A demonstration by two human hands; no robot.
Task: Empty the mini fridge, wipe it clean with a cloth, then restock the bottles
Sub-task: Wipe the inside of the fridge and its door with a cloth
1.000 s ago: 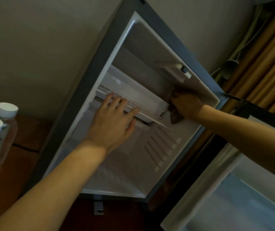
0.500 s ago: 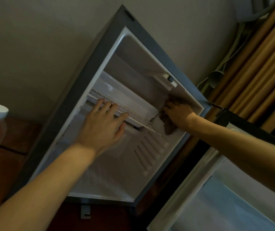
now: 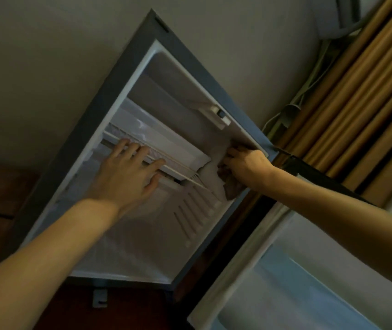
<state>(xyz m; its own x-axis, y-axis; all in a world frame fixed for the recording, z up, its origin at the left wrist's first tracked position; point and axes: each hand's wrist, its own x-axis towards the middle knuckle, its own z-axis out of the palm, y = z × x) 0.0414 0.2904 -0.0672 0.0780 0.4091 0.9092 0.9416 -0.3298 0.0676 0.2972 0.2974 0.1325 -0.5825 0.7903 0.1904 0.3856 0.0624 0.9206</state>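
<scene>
Wiping is the step in hand: the mini fridge (image 3: 128,236) stands open and looks bare inside, its door (image 3: 309,282) swung out at lower right, so the emptying seems done and no bottles can be made out in this view. Braced flat on the front edge of the wire shelf (image 3: 180,169), the left hand (image 3: 128,172) has its fingers straight and slightly spread, while the right hand (image 3: 247,167) curls its fingers round the dark cloth (image 3: 232,186) and presses it to the right inner wall beside the shelf's end. Next, by the look of it, comes dragging that cloth down over the ribbed wall and floor before any restocking.
</scene>
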